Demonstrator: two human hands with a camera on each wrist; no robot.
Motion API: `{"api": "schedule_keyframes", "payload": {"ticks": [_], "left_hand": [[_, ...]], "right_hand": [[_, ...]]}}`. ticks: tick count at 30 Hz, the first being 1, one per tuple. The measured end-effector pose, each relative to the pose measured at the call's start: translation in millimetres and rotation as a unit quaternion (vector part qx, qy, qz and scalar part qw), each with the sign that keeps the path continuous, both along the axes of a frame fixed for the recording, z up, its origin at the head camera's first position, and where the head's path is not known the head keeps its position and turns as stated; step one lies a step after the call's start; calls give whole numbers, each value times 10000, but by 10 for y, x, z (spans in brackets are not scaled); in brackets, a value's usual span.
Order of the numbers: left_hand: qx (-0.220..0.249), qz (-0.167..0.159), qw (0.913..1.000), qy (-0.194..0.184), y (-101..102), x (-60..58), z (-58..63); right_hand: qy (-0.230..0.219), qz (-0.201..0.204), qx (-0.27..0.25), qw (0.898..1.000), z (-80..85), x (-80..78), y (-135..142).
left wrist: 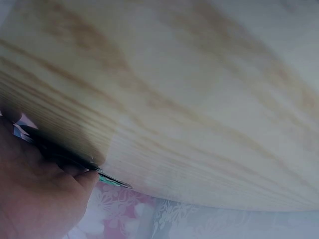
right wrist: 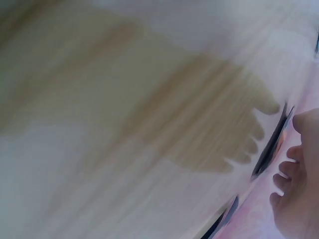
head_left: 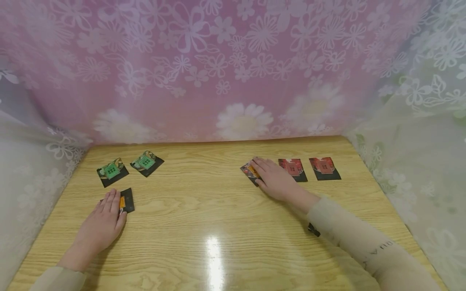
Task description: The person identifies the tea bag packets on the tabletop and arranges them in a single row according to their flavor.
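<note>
My left hand (head_left: pixel 102 226) lies with straight fingers over a small black packet with an orange label (head_left: pixel 127 201), covering its left part. In the left wrist view the same hand (left wrist: pixel 40 184) touches the dark packet's edge (left wrist: pixel 55 149). Across the table, my right hand (head_left: pixel 274 178) is stretched out over another orange-labelled packet (head_left: pixel 249 171), hiding much of it. The right wrist view has its fingers (right wrist: pixel 284 183) close to a dark packet (right wrist: pixel 269 149); whether they press on it I cannot tell.
Two green-labelled packets (head_left: pixel 113 171) lie at the back left of the wooden table (head_left: pixel 189 210). A red-labelled packet (head_left: pixel 293 169) lies beside my right hand, another (head_left: pixel 325 168) farther right. A small black object (head_left: pixel 314 229) shows partly under the right sleeve. Floral curtains (head_left: pixel 225 72) hang around the table.
</note>
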State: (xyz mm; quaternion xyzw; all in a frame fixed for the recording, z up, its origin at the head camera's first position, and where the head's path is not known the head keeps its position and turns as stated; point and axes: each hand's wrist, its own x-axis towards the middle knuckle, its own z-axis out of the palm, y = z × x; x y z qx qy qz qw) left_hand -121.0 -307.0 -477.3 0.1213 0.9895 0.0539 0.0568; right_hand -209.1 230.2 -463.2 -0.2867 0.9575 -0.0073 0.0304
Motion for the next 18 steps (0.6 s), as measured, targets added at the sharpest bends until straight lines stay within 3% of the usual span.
{"api": "schedule_keyframes", "payload": {"ticks": [10,18], "left_hand": [[-5,-27,10000,38,-33,-12,-25],[35,-40,10000,20,-33,-11,-43]], "right_hand": [[-116,827,-286,9961,17,-15,174],[-182,1033,-252,9942,34,-39,126]]}}
